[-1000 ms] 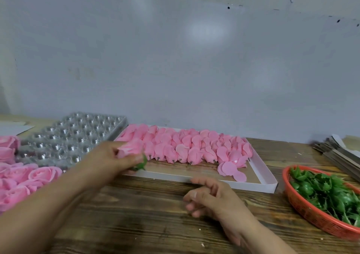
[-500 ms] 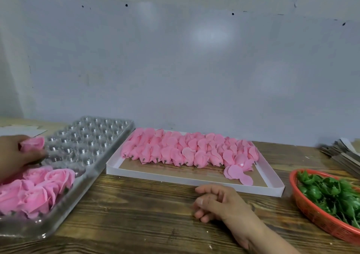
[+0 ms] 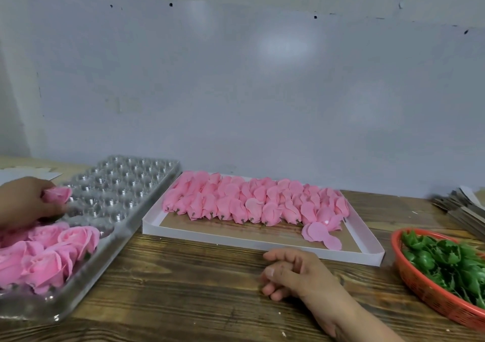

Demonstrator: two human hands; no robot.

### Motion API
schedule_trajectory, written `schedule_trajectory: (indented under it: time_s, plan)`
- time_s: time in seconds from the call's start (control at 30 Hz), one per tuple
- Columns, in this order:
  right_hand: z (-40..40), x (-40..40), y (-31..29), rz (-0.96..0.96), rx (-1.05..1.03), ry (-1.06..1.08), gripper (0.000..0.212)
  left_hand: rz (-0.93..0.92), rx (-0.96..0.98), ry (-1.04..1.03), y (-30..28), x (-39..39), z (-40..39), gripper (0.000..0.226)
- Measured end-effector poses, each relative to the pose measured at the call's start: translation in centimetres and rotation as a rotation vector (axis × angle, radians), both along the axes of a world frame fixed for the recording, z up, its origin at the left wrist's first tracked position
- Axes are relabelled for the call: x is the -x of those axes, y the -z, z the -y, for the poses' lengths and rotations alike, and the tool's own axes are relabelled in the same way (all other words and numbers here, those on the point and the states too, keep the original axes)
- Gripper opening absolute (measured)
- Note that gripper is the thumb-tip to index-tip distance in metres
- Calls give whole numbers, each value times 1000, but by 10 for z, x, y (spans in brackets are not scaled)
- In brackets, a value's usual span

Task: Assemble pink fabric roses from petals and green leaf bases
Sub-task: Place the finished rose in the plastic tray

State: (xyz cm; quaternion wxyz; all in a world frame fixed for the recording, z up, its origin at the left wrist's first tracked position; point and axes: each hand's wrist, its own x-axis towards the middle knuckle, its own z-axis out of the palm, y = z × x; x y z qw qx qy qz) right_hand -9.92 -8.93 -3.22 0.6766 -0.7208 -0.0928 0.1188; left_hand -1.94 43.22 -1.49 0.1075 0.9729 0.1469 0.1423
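Rose (image 3: 58, 194) has gone from the petal box (image 3: 367, 253) over to the clear cavity tray (image 3: 147, 205), pinched in my left hand (image 3: 25, 201) above an empty cup, so this one's nearly seated. Right hand (image 3: 296, 273) rests loosely curled and empty on the worktop (image 3: 183, 289), so I'd guess a green leaf base (image 3: 446, 260) comes next.

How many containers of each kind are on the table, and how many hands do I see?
Clear plastic cavity tray: 1
White cardboard tray with pink petals: 1
Red basket with green leaf bases: 1
Hands: 2, left hand gripping a pink rose, right hand empty
Total: 5
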Motion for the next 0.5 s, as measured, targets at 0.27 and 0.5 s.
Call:
schedule_trajectory:
  time_s: [0.27, 0.5]
  plan:
    - [1, 0, 1, 4, 5, -14, 22, -185, -121, 32, 0, -4, 24, 15]
    - [1, -1, 2, 17, 13, -22, 22, -143, -72, 70, -3, -3, 31, 10]
